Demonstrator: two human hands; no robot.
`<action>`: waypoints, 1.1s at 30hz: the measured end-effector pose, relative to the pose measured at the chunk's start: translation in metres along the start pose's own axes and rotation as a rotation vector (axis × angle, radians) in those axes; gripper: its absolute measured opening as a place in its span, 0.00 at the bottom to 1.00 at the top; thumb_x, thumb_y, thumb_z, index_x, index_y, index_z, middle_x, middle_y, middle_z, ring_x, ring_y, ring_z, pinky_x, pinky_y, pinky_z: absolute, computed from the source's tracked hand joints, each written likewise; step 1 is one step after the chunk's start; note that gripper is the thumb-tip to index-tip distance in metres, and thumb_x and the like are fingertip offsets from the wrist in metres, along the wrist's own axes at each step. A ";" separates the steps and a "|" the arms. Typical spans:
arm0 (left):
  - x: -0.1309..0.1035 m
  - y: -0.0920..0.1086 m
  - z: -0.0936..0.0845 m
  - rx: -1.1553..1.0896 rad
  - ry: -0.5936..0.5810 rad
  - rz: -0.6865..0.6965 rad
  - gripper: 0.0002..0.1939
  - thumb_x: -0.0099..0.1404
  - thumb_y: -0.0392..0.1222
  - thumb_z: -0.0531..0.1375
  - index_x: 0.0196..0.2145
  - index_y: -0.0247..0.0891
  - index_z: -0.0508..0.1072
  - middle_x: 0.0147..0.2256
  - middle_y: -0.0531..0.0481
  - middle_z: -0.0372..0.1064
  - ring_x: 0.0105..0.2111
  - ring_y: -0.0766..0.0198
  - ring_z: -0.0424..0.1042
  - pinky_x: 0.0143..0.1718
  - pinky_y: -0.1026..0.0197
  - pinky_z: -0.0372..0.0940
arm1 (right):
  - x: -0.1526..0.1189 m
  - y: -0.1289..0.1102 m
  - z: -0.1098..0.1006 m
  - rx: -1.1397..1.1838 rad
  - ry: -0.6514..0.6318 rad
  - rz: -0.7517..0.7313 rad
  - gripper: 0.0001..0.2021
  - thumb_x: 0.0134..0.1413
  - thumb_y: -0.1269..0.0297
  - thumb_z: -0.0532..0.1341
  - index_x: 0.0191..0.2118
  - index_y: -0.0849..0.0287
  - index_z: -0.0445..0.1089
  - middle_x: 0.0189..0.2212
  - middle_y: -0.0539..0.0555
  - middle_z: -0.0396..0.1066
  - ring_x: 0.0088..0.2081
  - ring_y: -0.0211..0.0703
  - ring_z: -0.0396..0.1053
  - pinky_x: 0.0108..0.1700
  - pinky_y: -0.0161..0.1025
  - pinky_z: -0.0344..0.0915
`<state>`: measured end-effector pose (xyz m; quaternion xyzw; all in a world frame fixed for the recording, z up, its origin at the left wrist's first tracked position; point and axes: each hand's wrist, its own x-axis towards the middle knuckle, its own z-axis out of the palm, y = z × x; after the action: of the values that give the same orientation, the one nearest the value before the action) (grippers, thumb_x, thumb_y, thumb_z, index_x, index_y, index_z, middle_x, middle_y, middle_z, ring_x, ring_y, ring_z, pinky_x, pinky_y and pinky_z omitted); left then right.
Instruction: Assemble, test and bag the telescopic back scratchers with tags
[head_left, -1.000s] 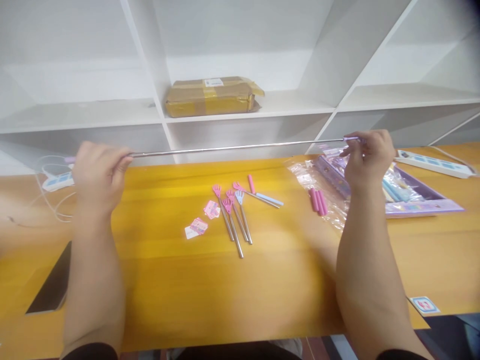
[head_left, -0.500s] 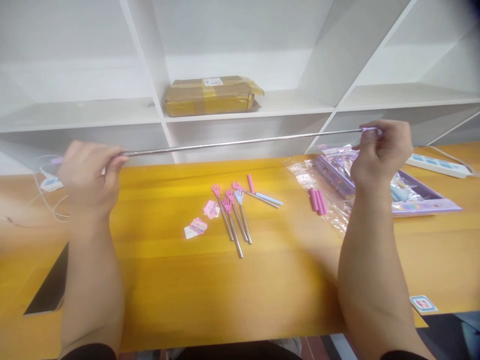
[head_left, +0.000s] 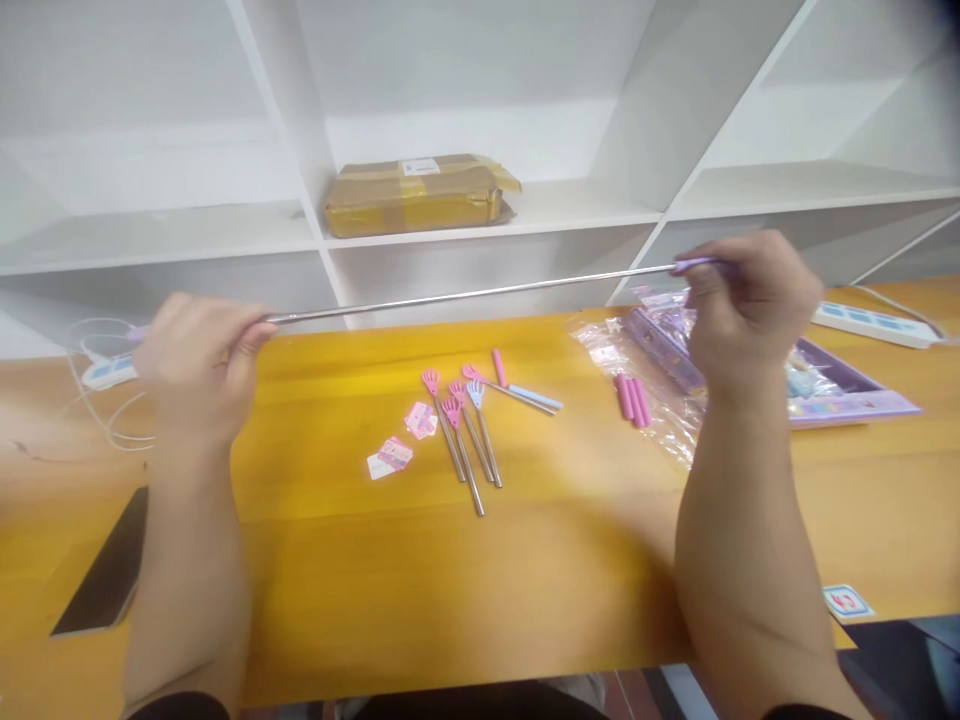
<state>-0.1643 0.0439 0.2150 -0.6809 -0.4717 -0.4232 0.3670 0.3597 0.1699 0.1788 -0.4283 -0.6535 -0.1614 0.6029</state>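
Note:
A long thin metal telescopic back scratcher [head_left: 472, 294] stretches above the table between my two hands. My left hand [head_left: 202, 345] is closed around its left end, where a blurred purple part sticks out past the fist. My right hand [head_left: 750, 290] pinches a purple piece at the other end; my fingers hide most of that piece. Below lie several short back scratchers with pink [head_left: 451, 410] or light blue [head_left: 476, 393] hand-shaped heads and metal rods. Several loose pink handles [head_left: 634, 400] rest to the right, and a light blue handle [head_left: 535, 398] lies in the middle.
Small printed cards [head_left: 394, 454] lie left of the scratchers. A purple box [head_left: 862, 408] and clear plastic bags [head_left: 600, 345] sit at right. Power strips [head_left: 877, 325] stand at both sides. A dark flat object [head_left: 105, 570] is at left; a taped carton [head_left: 416, 200] sits on the shelf.
My hands have come closer together, and the visible metal rod between them is shorter. The right hand shifted left and the left hand right. Things on the table stay in place.

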 end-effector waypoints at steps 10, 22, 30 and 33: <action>-0.032 0.134 0.048 -0.267 -0.230 -0.074 0.10 0.80 0.42 0.58 0.43 0.43 0.80 0.35 0.49 0.80 0.32 0.59 0.66 0.36 0.56 0.61 | -0.077 -0.145 0.060 0.374 -0.412 -0.285 0.15 0.75 0.74 0.54 0.51 0.52 0.78 0.41 0.53 0.82 0.42 0.40 0.79 0.43 0.36 0.70; -0.041 0.128 0.061 -0.282 -0.437 0.032 0.10 0.79 0.37 0.57 0.49 0.43 0.79 0.38 0.48 0.78 0.35 0.58 0.64 0.37 0.56 0.62 | -0.091 -0.134 0.067 0.219 -0.809 -0.272 0.14 0.78 0.67 0.51 0.55 0.53 0.74 0.41 0.53 0.79 0.37 0.41 0.75 0.43 0.37 0.65; -0.044 0.124 0.063 -0.303 -0.445 0.127 0.20 0.77 0.29 0.55 0.56 0.47 0.78 0.39 0.49 0.76 0.37 0.57 0.64 0.38 0.57 0.63 | -0.091 -0.137 0.064 0.179 -0.861 -0.291 0.14 0.79 0.64 0.50 0.56 0.54 0.72 0.41 0.53 0.78 0.34 0.40 0.73 0.42 0.37 0.64; -0.043 0.123 0.064 -0.310 -0.431 0.148 0.22 0.76 0.28 0.54 0.58 0.50 0.77 0.39 0.49 0.75 0.36 0.58 0.63 0.38 0.57 0.62 | -0.091 -0.137 0.063 0.171 -0.843 -0.308 0.14 0.79 0.65 0.51 0.55 0.54 0.73 0.41 0.53 0.79 0.33 0.40 0.72 0.41 0.37 0.63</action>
<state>-0.0412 0.0524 0.1386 -0.8359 -0.4177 -0.3077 0.1795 0.2068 0.1029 0.1229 -0.3032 -0.9088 -0.0061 0.2864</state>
